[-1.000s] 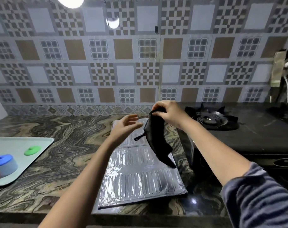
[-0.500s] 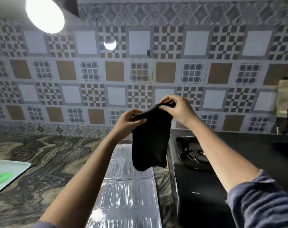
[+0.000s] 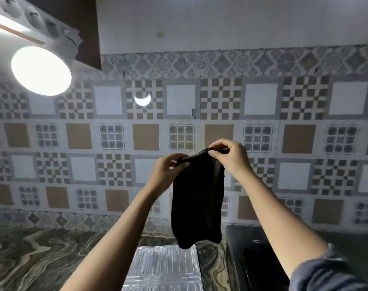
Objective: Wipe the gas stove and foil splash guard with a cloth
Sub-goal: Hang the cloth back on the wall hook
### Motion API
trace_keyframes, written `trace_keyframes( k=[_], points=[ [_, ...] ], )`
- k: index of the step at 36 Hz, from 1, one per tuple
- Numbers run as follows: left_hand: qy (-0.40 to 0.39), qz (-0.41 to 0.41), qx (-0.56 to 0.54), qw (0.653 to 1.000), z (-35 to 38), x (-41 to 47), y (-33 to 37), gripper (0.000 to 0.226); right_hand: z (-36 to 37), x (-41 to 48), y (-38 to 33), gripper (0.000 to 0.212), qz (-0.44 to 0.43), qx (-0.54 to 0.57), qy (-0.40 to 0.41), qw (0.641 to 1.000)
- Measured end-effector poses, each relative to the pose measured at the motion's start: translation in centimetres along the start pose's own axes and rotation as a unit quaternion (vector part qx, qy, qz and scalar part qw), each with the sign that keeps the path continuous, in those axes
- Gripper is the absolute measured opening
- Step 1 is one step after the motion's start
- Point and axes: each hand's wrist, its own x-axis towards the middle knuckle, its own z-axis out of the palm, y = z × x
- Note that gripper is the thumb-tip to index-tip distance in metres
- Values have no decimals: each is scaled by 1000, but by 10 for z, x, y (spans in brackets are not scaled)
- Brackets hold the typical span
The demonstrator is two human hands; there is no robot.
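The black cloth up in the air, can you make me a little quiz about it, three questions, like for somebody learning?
1. True or false: the black cloth is lying flat on the silver foil splash guard.
2. Which holds its top edge? A) left hand only B) right hand only C) both
3. Fill in: the cloth hangs in front of the patterned ____ wall.

Key: 1 false, it hangs above the guard. 2 C, each hand's grip pinches the edge. 3 tile.

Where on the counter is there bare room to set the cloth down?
The marbled counter left of the foil sheet is bare up to the tiled wall. A narrow bare strip runs between foil and stove. Mid-air is taken: left hand and right hand hold the cloth.
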Motion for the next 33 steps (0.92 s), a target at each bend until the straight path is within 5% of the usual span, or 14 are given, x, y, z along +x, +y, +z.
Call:
trace_keyframes(
  k=[19,30,33],
  points=[
    [93,54,-1,994,2,218,-51,18,66,207,51,12,-29,-15,97,995],
    [177,101,35,978,23,233,-89,13,97,219,99,8,-117,-60,166,977],
    [179,122,36,975,29,232,-93,27,103,212,104,12,-149,-68,182,970]
  ],
)
